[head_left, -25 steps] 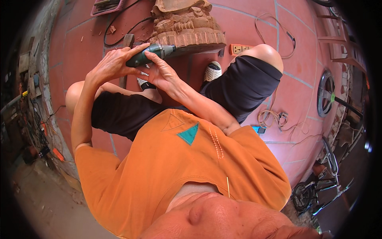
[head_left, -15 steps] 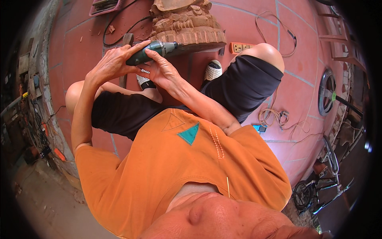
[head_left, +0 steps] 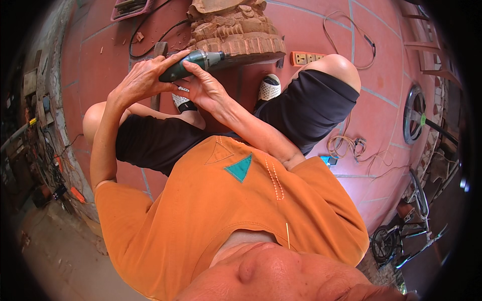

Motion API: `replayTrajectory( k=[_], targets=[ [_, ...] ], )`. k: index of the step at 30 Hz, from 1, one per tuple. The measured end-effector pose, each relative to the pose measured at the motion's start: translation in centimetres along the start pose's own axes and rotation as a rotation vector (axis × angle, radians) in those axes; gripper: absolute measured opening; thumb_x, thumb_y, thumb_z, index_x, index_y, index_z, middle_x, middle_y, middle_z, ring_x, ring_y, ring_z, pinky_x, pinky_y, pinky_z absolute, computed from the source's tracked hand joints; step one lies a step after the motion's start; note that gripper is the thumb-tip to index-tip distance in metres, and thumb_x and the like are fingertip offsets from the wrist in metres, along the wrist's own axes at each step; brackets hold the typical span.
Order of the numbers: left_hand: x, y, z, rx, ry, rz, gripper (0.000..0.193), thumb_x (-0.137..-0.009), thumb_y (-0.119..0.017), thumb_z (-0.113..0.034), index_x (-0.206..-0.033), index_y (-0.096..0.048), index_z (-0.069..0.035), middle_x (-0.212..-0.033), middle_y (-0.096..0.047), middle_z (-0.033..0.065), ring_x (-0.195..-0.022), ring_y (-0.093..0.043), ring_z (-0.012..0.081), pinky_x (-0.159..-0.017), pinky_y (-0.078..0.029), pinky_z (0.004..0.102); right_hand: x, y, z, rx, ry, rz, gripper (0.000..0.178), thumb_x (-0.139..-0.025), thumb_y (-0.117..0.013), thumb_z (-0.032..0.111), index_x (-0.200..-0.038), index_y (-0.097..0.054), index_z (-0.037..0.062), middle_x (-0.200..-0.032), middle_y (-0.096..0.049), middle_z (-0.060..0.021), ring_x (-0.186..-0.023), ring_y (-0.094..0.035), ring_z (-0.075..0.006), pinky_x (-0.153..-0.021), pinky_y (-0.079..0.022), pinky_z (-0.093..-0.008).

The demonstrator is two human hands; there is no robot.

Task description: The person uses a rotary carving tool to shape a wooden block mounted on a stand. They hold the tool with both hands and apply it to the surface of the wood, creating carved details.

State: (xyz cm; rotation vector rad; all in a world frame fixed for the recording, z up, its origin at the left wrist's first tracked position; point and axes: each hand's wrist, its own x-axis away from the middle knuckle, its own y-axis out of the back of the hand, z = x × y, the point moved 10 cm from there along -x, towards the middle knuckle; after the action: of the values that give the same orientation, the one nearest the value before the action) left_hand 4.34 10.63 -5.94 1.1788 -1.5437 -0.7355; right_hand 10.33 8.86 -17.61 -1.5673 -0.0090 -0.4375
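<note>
Head view: two-handed hold, close work

Floor (head_left: 376,120) is carrying the brown carving (head_left: 236,40), sitting just past the shoes (head_left: 269,89), likely for easy reach. Left hand (head_left: 139,80) is wrapping the power tool (head_left: 174,72), fingers curling behind, probably bearing weight. Right hand (head_left: 210,94) is pressing an apparent thumb against the casing, likely steadying; other fingers partly hidden, can't tell their grip. Tool is lying sideways, nose facing right. Bit (head_left: 229,54) is pointing toward the carving's lower edge; contact unclear.

Orange shirt (head_left: 201,210), black shorts (head_left: 314,110), seemingly perforated shoes (head_left: 269,90)
</note>
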Motion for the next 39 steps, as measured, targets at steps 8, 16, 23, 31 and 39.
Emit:
replayTrajectory(
  k=[8, 16, 23, 31, 39],
  targets=[
    [0.1, 0.1, 0.0, -0.002, -0.002, -0.008, 0.094, -0.068, -0.086, -0.039, -0.151, -0.041, -0.030, -0.088, -0.063, 0.0146, -0.084, -0.066, 0.0346, -0.073, -0.051, 0.0470, 0.0, 0.2, -0.1, -0.011, 0.001, -0.036, 0.040, -0.086, -0.079, 0.026, -0.119, -0.060, 0.0134, -0.111, -0.068, -0.0063, -0.108, -0.064, -0.0210, -0.086, -0.054, -0.0438],
    [0.1, 0.1, 0.0, -0.022, -0.001, -0.006, 0.095, -0.069, -0.086, -0.038, -0.151, -0.040, -0.031, -0.088, -0.063, 0.0147, -0.084, -0.066, 0.0346, -0.073, -0.051, 0.0472, -0.2, 0.1, 0.1, -0.005, -0.002, -0.013, 0.041, -0.087, -0.078, 0.026, -0.121, -0.059, 0.0142, -0.112, -0.066, -0.0060, -0.108, -0.063, -0.0222, -0.087, -0.053, -0.0451],
    [0.0, 0.1, 0.2, -0.029, 0.023, -0.005, 0.096, -0.069, -0.086, -0.033, -0.152, -0.038, -0.030, -0.090, -0.064, 0.0154, -0.085, -0.066, 0.0351, -0.074, -0.052, 0.0472, -0.4, 0.1, 0.6, 0.015, 0.020, -0.020, 0.039, -0.086, -0.079, 0.026, -0.117, -0.061, 0.0131, -0.111, -0.067, -0.0059, -0.104, -0.064, -0.0224, -0.083, -0.055, -0.0431],
    [0.0, 0.1, 0.4, -0.032, 0.018, -0.035, 0.095, -0.072, -0.084, -0.026, -0.153, -0.036, -0.029, -0.090, -0.064, 0.0171, -0.084, -0.066, 0.0371, -0.073, -0.052, 0.0475, -1.2, 0.2, 0.8, 0.046, 0.002, 0.027, 0.040, -0.086, -0.078, 0.027, -0.119, -0.059, 0.0136, -0.112, -0.067, -0.0069, -0.107, -0.065, -0.0241, -0.085, -0.054, -0.0440],
    [0.0, -0.1, 0.7, -0.036, 0.034, -0.044, 0.094, -0.073, -0.083, -0.024, -0.154, -0.035, -0.029, -0.092, -0.064, 0.0179, -0.084, -0.066, 0.0373, -0.073, -0.052, 0.0481, -1.6, 0.2, 0.9, 0.066, 0.005, 0.036, 0.043, -0.087, -0.078, 0.028, -0.123, -0.057, 0.0158, -0.112, -0.067, -0.0081, -0.106, -0.066, -0.0242, -0.087, -0.053, -0.0444]
  ],
)
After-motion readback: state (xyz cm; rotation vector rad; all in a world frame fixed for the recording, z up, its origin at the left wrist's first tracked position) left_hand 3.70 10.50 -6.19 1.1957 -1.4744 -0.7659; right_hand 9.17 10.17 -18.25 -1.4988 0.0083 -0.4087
